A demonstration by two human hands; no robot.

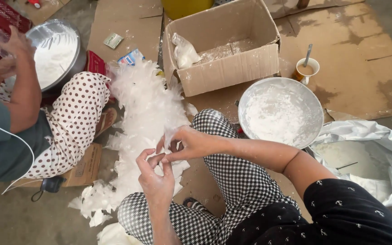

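Bag [171, 133], small and clear, pinched between right hand [191, 143] and left hand [156, 174], above bag pile [144, 118] on concrete floor [19, 218]. Flattened cardboard [355, 59] underlies box [225, 50] and powder bowl [280, 111].

Seated on cardboard, both hands, left hand [156, 178] and right hand [188, 143], pinching a small clear plastic bag [169, 134] over a heap of such bags [141, 113], near a powder-filled metal bowl [281, 112] and an open cardboard box [225, 45].
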